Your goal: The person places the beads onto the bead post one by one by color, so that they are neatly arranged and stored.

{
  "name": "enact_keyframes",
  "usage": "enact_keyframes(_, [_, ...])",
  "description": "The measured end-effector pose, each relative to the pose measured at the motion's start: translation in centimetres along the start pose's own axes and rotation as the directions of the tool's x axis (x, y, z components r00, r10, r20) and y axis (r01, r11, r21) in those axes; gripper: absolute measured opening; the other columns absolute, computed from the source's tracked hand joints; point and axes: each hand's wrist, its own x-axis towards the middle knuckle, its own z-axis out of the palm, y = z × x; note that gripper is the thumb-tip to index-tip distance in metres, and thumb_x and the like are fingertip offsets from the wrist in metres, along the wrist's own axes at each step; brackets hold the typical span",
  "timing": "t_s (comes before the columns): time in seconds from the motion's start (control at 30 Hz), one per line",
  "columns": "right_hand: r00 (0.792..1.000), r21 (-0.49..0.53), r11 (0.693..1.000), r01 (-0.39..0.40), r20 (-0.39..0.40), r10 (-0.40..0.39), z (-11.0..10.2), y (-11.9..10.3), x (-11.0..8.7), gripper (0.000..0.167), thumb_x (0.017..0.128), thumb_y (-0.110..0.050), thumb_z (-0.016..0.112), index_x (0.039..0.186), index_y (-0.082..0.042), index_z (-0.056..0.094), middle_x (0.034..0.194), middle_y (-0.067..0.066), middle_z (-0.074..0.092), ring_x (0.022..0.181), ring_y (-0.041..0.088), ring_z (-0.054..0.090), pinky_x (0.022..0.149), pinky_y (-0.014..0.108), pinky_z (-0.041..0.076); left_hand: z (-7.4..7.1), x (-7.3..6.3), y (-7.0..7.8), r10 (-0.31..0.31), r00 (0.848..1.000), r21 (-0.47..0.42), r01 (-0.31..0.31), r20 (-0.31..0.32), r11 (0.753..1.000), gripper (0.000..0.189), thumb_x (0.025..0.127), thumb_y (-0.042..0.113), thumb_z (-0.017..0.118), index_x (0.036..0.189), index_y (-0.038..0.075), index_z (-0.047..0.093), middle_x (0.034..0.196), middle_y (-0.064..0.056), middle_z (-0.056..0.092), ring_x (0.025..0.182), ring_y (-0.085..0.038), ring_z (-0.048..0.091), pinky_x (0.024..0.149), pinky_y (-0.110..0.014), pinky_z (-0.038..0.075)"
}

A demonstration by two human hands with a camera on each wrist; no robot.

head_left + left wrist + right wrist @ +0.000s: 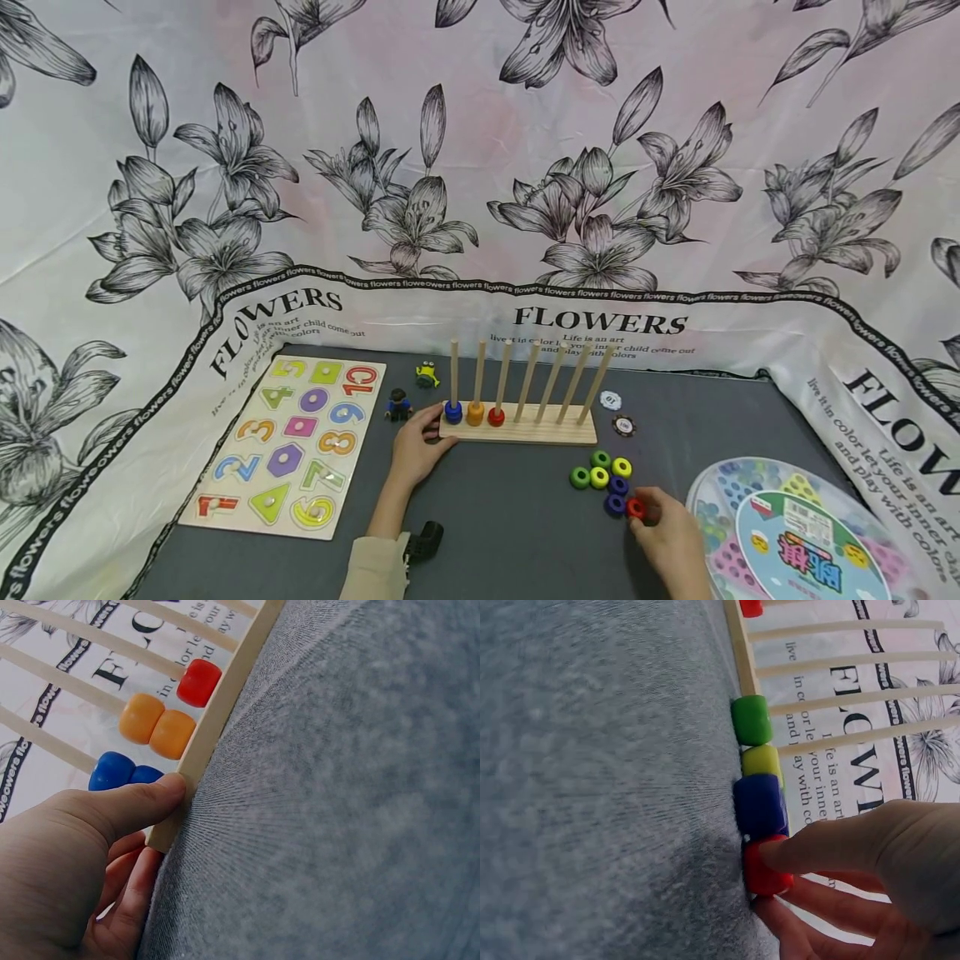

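Observation:
A wooden peg board (555, 425) with several upright rods stands on the dark table. Its left end is held by my left hand (420, 446), the thumb on the front edge and fingers behind. Blue beads (112, 771), two orange beads (142, 718) and one red bead (199, 682) sit on the three leftmost rods. In front of the board's right end, my right hand (670, 533) pinches a loose red bead (765, 874) at table level. Beside it lie dark blue beads (759, 804), yellow beads (621, 467) and green beads (579, 477).
A number-and-shape puzzle board (300, 427) lies at left. Near the peg board's left end are a small dark toy figure (399, 405) and a yellow-green toy (427, 374). Two chips, one dark (623, 425), lie at right, above a round game box (810, 542).

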Motion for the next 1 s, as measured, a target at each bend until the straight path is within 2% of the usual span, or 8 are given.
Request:
enact_keyframes(0.1, [1.000, 0.004, 1.000, -0.015, 0.016, 0.015, -0.1, -0.1, 0.0, 0.032, 0.074, 0.001, 0.075, 0.106, 0.005, 0.070, 0.090, 0.019, 0.073, 0.082, 0.032, 0.071, 0.066, 0.039, 0.054, 0.0, 0.0, 0.1, -0.003, 1.000, 0.002, 0.003, -0.003, 1.000, 0.060, 0.079, 0.012, 0.084, 0.131, -0.003, 0.061, 0.129, -0.017, 0.061, 0.101, -0.028, 0.064, 0.085, -0.032, 0.059])
enact_keyframes(0.27, [0.999, 0.011, 1.000, -0.003, -0.044, 0.004, -0.5, -0.7, 0.5, 0.028, 0.078, -0.002, 0.074, 0.105, 0.006, 0.069, 0.093, 0.023, 0.072, 0.084, 0.036, 0.071, 0.069, 0.045, 0.057, 0.0, 0.0, 0.2, 0.004, 1.000, -0.006, -0.004, -0.005, 1.000, 0.059, 0.079, 0.013, 0.084, 0.132, -0.003, 0.061, 0.128, -0.017, 0.061, 0.101, -0.029, 0.064, 0.085, -0.033, 0.059])
enact_keyframes(0.37, [0.997, 0.020, 1.000, 0.004, -0.078, -0.002, -0.8, -1.7, 1.2, 0.028, 0.079, -0.003, 0.073, 0.105, 0.007, 0.070, 0.095, 0.025, 0.071, 0.085, 0.037, 0.071, 0.072, 0.048, 0.058, 0.0, 0.0, 0.2, 0.002, 1.000, -0.011, -0.002, -0.005, 1.000, 0.059, 0.079, 0.013, 0.084, 0.132, -0.004, 0.060, 0.128, -0.018, 0.061, 0.102, -0.030, 0.064, 0.086, -0.034, 0.059])
enact_keyframes(0.5, [0.994, 0.075, 0.997, 0.027, -0.107, -0.019, -1.0, -3.6, 2.1, 0.027, 0.081, -0.003, 0.074, 0.106, 0.006, 0.070, 0.098, 0.026, 0.070, 0.086, 0.037, 0.071, 0.070, 0.044, 0.061, 0.0, 0.0, 0.2, -0.008, 1.000, -0.003, 0.008, -0.005, 1.000, 0.060, 0.079, 0.011, 0.084, 0.132, -0.003, 0.060, 0.129, -0.017, 0.061, 0.102, -0.029, 0.064, 0.085, -0.032, 0.059])
enact_keyframes(0.63, [0.987, 0.131, 0.987, 0.092, -0.146, -0.072, -0.8, -5.4, 3.1, 0.027, 0.080, 0.001, 0.075, 0.107, 0.006, 0.070, 0.101, 0.027, 0.069, 0.087, 0.039, 0.071, 0.070, 0.042, 0.062, 0.0, 0.2, 0.2, -0.027, 1.000, -0.005, 0.027, 0.003, 1.000, 0.060, 0.079, 0.011, 0.084, 0.133, -0.002, 0.060, 0.130, -0.015, 0.061, 0.102, -0.027, 0.064, 0.086, -0.030, 0.058])
enact_keyframes(0.77, [0.974, 0.176, 0.971, 0.163, -0.183, -0.130, 0.1, -7.2, 4.0, 0.029, 0.080, 0.003, 0.076, 0.108, 0.005, 0.071, 0.101, 0.023, 0.068, 0.088, 0.038, 0.070, 0.070, 0.043, 0.062, 0.0, 0.1, 0.2, -0.014, 1.000, -0.009, 0.014, 0.003, 1.000, 0.060, 0.079, 0.011, 0.084, 0.132, -0.003, 0.060, 0.129, -0.016, 0.061, 0.102, -0.028, 0.064, 0.085, -0.031, 0.059])
enact_keyframes(0.9, [0.958, 0.232, 0.945, 0.232, -0.224, -0.180, 0.9, -9.1, 4.7, 0.030, 0.080, 0.003, 0.077, 0.109, 0.003, 0.072, 0.100, 0.019, 0.068, 0.086, 0.034, 0.070, 0.069, 0.043, 0.062, -0.1, 0.0, 0.4, -0.004, 1.000, -0.013, 0.004, -0.001, 1.000, 0.059, 0.079, 0.011, 0.083, 0.132, -0.004, 0.060, 0.128, -0.018, 0.061, 0.101, -0.029, 0.065, 0.085, -0.033, 0.059])
enact_keyframes(1.0, [0.936, 0.276, 0.912, 0.303, -0.267, -0.230, 1.6, -11.0, 5.2, 0.031, 0.079, 0.004, 0.078, 0.109, 0.002, 0.072, 0.099, 0.016, 0.069, 0.084, 0.031, 0.070, 0.066, 0.038, 0.062, -0.2, -0.1, 0.3, -0.002, 1.000, -0.007, 0.002, -0.002, 1.000, 0.059, 0.079, 0.012, 0.084, 0.132, -0.003, 0.061, 0.128, -0.017, 0.061, 0.101, -0.029, 0.065, 0.084, -0.031, 0.059])
